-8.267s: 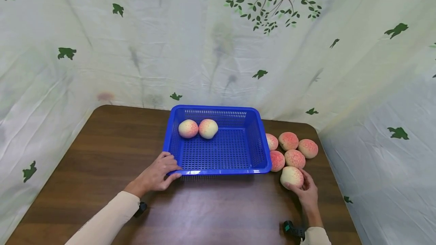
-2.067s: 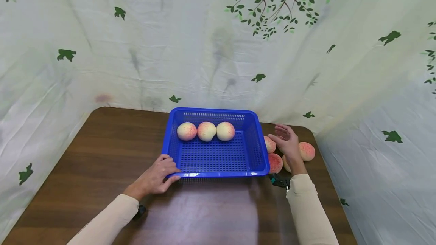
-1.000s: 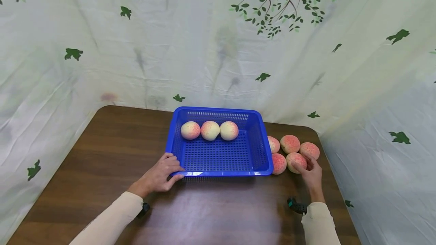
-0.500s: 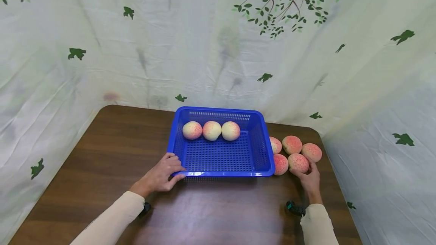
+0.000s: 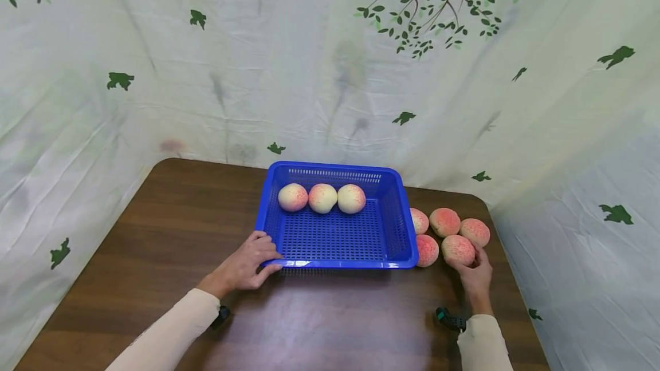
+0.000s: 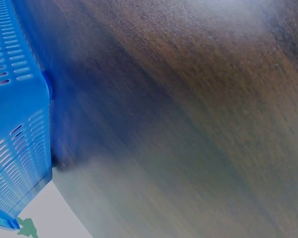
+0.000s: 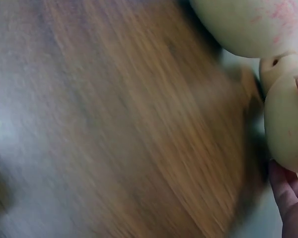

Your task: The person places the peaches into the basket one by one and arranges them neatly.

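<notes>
A blue plastic basket (image 5: 330, 265) stands in the middle of the table, with three pale pink-flushed peaches (image 5: 322, 198) in a row along its far side. My left hand (image 5: 244, 263) grips the rim at the basket's near left corner, thumb outside. At right, my right hand (image 5: 475, 279) holds a speckled pink peach (image 5: 458, 249) at the front of a cluster, thumb on its near side. In the right wrist view this peach (image 7: 288, 124) shows its pale underside between thumb and fingers. A redder peach (image 5: 427, 250) lies to its left, against the basket.
Behind the held peach lie a peach (image 5: 445, 222) and another at the right (image 5: 475, 232). One more peach (image 5: 420, 221) is partly hidden by the basket wall. The brown wooden table (image 5: 330, 319) ends at a leaf-patterned curtain (image 5: 289, 73) behind and beside it.
Since the oldest frame a third peach has come into the basket. My right hand has gone from above the cluster to its front peach and taken hold. The left hand stays on the rim.
</notes>
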Motion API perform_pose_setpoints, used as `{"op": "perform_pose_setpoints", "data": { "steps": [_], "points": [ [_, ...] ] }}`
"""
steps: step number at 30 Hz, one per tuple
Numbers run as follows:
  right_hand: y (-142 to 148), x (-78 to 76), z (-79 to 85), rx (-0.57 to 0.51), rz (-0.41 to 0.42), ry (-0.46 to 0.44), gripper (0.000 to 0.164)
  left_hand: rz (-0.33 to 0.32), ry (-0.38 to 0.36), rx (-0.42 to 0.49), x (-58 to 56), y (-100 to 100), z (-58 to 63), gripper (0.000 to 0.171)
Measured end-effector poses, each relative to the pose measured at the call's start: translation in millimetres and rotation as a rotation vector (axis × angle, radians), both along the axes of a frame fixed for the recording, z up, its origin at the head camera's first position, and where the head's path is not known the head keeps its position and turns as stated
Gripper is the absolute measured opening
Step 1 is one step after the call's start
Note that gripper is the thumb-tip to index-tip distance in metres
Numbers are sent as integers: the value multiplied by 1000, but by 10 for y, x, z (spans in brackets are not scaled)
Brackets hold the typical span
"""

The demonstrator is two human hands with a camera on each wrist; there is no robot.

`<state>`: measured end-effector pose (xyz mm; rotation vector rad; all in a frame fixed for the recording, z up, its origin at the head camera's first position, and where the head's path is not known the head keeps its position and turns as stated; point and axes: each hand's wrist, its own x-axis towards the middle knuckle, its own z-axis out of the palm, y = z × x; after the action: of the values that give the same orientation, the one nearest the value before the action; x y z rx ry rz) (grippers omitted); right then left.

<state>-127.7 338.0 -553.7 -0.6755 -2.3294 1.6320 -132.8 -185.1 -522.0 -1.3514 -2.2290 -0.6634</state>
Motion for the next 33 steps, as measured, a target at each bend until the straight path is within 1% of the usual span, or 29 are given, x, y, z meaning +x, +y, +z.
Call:
{"op": "perform_pose_setpoints", "data": {
  "steps": [2,4,6,9,14,19,23,27,28,30,33],
  "points": [
    [24,16,20,-5,-15,-1,79,-4,2,3,-4,5,-1,29],
    [41,28,50,-1,-20,-12,80,-7,8,8,-6,8,-3,36],
    [50,38,89,-9,-21,-14,80,-11,14,14,-5,8,-5,38],
    [62,42,149,-39,-34,-14,82,-12,21,16,-3,6,-7,42],
    [50,42,268,-115,-51,0,84,-9,15,14,0,2,-6,39],
    [9,52,405,-161,-47,32,83,-6,13,11,0,6,-10,39],
    [-50,44,512,-178,-29,72,80,-14,9,12,-3,10,-16,27],
    [-154,30,639,-238,2,130,74,-12,8,11,0,10,-19,25],
    [-184,27,671,-258,9,143,72,-10,8,10,1,10,-17,21],
    [-247,23,741,-281,32,153,70,-7,9,9,1,10,-13,21],
    [-332,5,820,-267,66,149,66,-9,15,12,-7,11,-5,10]
  ]
}}
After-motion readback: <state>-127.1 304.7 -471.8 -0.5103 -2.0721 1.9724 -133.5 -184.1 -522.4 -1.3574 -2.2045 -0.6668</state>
